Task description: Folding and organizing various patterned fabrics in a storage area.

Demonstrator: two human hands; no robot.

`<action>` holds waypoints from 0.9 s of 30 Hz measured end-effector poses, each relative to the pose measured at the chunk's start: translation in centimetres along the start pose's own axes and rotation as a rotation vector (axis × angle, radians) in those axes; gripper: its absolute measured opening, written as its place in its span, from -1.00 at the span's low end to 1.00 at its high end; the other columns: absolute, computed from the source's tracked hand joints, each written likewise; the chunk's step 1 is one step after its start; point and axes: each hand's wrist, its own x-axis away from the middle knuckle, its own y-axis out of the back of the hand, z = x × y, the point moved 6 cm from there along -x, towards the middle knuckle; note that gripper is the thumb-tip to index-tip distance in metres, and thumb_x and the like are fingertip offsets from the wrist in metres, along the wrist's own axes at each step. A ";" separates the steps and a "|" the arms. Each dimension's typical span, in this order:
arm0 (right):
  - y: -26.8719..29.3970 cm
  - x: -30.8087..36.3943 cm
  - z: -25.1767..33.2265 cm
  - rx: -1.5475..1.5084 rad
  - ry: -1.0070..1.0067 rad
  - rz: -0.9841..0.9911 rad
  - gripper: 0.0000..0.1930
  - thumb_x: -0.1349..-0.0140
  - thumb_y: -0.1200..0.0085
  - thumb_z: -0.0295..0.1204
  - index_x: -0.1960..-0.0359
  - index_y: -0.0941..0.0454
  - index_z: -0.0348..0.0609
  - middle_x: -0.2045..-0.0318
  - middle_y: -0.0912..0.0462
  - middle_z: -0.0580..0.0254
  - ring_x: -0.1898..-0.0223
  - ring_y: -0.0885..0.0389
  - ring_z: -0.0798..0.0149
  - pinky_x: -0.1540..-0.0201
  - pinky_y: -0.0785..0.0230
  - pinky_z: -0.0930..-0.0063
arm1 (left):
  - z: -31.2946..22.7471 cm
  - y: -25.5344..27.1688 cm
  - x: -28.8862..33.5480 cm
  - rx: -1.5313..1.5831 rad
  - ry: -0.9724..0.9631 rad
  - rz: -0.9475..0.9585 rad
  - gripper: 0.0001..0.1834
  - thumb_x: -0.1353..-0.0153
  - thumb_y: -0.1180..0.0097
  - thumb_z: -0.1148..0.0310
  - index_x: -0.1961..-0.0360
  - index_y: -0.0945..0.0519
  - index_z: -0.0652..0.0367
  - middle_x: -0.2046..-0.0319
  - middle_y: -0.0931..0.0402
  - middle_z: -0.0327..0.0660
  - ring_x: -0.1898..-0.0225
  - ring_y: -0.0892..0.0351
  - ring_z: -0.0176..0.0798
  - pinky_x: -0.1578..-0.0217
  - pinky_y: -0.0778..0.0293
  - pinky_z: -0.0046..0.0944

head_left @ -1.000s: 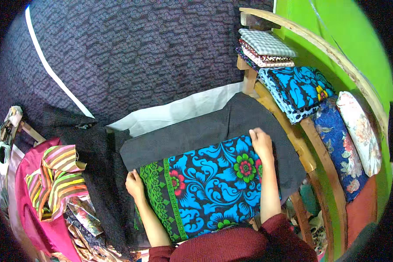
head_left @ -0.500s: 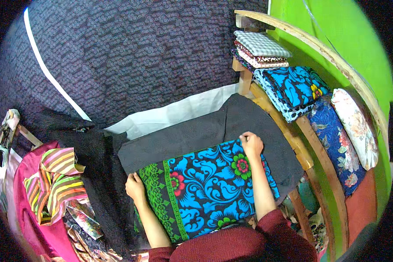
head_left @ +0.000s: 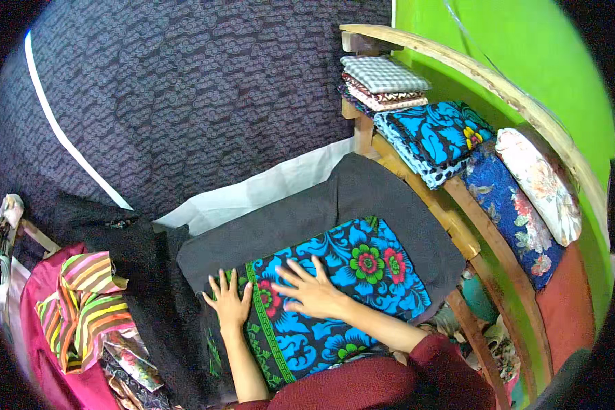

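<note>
A black cloth with blue leaf scrolls, red and green flowers and a green border lies spread, in a folded rectangle, on a dark grey covered board. Flat on its left border, fingers spread, rests my left hand. My right hand reaches across to the left part of the blue pattern, palm down with its fingers apart, close to the left one. Neither hand grips anything. The cloth's near edge is hidden by my maroon-clad body.
Folded fabrics, one a blue-patterned stack, lie along a wooden slatted bench on the right. Striped cloth is heaped over pink fabric at left. A dark patterned curtain hangs behind, beside a green wall.
My right hand has let go of the cloth's far right corner and moved left. My left hand has opened flat on the cloth. The right part's flowers and edge now show differently.
</note>
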 end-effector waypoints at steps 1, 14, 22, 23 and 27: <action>-0.9 1.4 -0.5 -0.010 0.084 0.009 -0.47 -0.10 0.12 0.09 -0.07 -0.36 0.19 -0.18 -0.24 0.15 -0.26 -0.06 0.03 -0.14 0.22 -0.35 | 0.0 -0.4 -0.2 0.014 -0.004 -0.007 -0.37 -0.15 0.16 -0.11 -0.20 -0.27 -0.04 -0.28 0.00 -0.12 -0.34 0.26 0.01 -0.18 0.46 0.29; 1.3 -0.3 -5.8 0.223 -0.388 -0.056 -0.48 -0.19 0.18 -0.02 -0.14 -0.29 0.03 -0.22 -0.15 0.00 -0.28 0.01 -0.03 -0.14 0.23 -0.37 | 1.4 -1.5 -0.2 -0.059 0.036 0.047 -0.33 -0.14 0.25 -0.19 -0.19 -0.28 -0.04 -0.26 -0.06 -0.10 -0.32 0.17 0.06 -0.15 0.36 0.37; -0.9 2.6 -14.0 0.097 -0.422 0.076 -0.49 -0.23 0.31 0.02 -0.06 -0.39 0.00 -0.16 -0.30 0.17 -0.25 -0.12 0.14 -0.22 0.28 -0.22 | 0.2 -1.4 -0.8 0.010 -0.008 0.019 -0.41 -0.18 0.25 -0.08 -0.16 -0.31 -0.01 -0.23 -0.13 -0.10 -0.30 0.06 0.01 -0.15 0.31 0.36; -0.1 3.6 -16.3 0.188 -0.520 0.137 -0.46 -0.25 0.34 0.01 -0.09 -0.36 -0.08 -0.17 -0.28 0.16 -0.26 -0.09 0.14 -0.25 0.33 -0.14 | 0.4 -1.6 -0.9 -0.001 -0.004 0.026 -0.41 -0.18 0.25 -0.08 -0.15 -0.32 0.00 -0.23 -0.14 -0.10 -0.30 0.06 0.01 -0.14 0.30 0.36; 2.1 4.7 -13.9 0.321 -0.595 0.084 -0.42 -0.25 0.32 0.00 -0.12 -0.29 -0.20 -0.22 -0.19 0.13 -0.29 0.00 0.05 -0.24 0.31 -0.16 | 1.1 -1.3 -0.8 0.127 -0.057 -0.085 -0.53 -0.24 0.24 0.07 -0.08 -0.40 0.05 -0.18 -0.23 -0.14 -0.27 -0.04 -0.05 -0.17 0.30 0.30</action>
